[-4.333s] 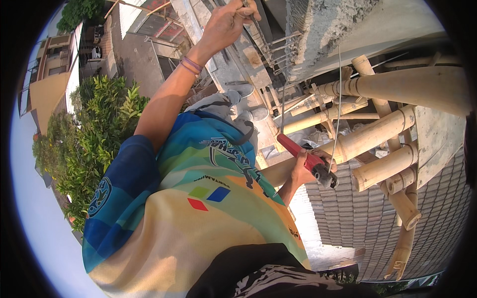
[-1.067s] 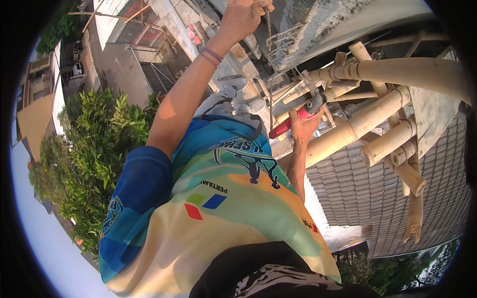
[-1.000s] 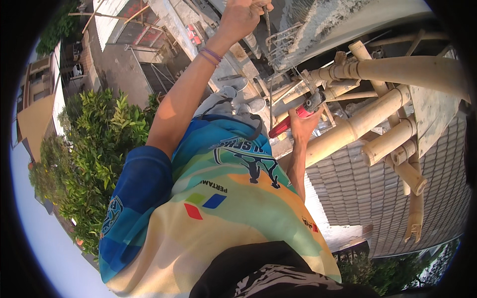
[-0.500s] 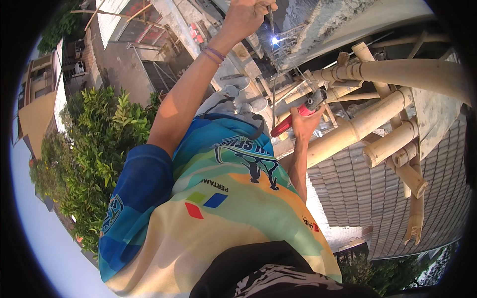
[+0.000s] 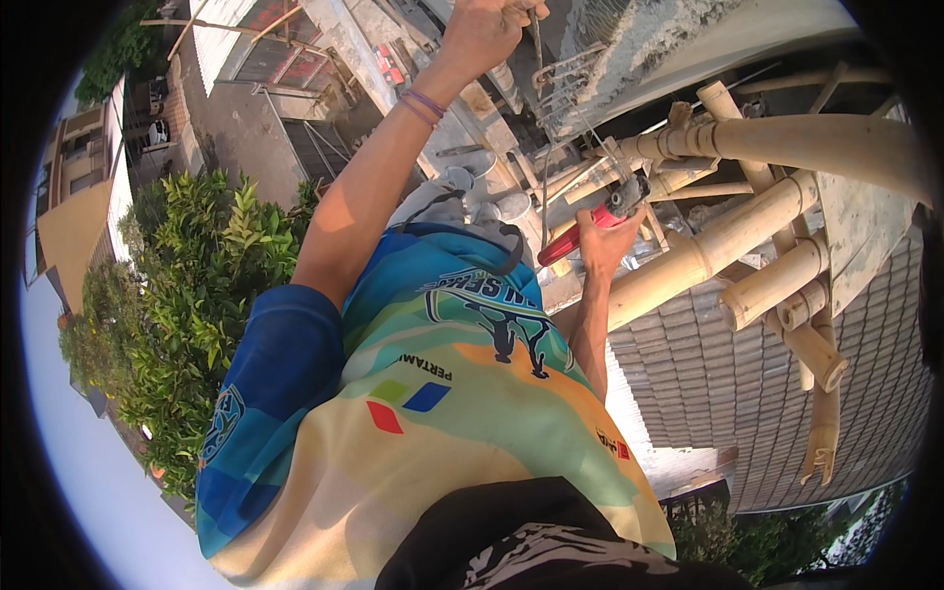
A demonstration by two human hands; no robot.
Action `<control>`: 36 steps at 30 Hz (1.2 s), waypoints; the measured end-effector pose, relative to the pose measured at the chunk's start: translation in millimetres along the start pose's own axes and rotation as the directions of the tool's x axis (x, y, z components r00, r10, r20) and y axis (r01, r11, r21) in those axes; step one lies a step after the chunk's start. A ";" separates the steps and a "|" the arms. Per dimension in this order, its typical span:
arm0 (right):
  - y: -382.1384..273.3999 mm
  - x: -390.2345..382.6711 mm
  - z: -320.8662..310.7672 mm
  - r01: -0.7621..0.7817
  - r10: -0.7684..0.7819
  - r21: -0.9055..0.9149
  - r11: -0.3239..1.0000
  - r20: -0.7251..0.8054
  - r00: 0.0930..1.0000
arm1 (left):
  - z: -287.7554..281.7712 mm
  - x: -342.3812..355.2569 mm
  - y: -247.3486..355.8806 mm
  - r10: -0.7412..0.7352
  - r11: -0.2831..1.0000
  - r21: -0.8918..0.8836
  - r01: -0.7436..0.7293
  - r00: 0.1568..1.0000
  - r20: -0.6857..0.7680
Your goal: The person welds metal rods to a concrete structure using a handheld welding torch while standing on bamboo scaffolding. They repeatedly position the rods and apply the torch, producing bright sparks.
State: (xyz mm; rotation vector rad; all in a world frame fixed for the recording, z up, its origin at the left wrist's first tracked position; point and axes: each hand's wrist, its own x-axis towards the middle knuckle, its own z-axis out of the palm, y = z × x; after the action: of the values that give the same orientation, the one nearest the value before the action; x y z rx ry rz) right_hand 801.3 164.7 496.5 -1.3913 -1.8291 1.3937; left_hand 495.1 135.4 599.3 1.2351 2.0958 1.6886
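Note:
At the top, my left hand [image 5: 492, 29] is closed round a thin rod [image 5: 536, 44], which points down toward bent steel bars [image 5: 570, 69] beside rough grey concrete [image 5: 629, 44]; the rod's far contact is too small to make out. My right hand [image 5: 608, 236] grips a red tool [image 5: 562, 243] with a grey metal head [image 5: 625, 197], turned upward beside the bamboo poles. A long thin bar or cable [image 5: 546, 187] runs down near the tool. Below both hands are my shoes, partly seen, and my printed shirt.
Bamboo scaffolding [image 5: 708, 261] crosses the right side, with a grey board [image 5: 860, 226] behind it. Below lie a tiled roof [image 5: 708, 413] and a narrow dusty ledge [image 5: 433, 138]. A leafy tree [image 5: 197, 324] stands at the left, with a paved yard [image 5: 246, 147] and houses farther down.
Over four seconds my right hand has raised the red tool and turned its head upward. A bright blue-white spark at the steel bars half a second ago is gone now.

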 end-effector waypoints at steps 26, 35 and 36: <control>4.6 -5.8 0.0 0.008 -0.009 0.129 0.992 0.003 1.000 | 0.7 1.7 -3.6 -0.034 0.999 0.027 0.034 0.999 0.001; 0.7 -5.6 1.2 -0.037 0.035 0.067 0.997 0.028 0.999 | -0.9 -0.1 4.2 -0.017 0.996 0.085 0.017 1.000 -0.009; 1.4 -5.5 1.4 -0.028 0.027 0.041 0.999 0.022 0.999 | -0.7 0.0 4.4 -0.022 0.997 0.074 0.023 1.000 -0.015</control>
State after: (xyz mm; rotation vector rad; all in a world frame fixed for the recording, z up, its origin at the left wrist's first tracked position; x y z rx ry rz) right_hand 802.9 159.1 495.9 -1.3907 -1.7907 1.4567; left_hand 496.8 134.9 603.3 1.2184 2.1914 1.6285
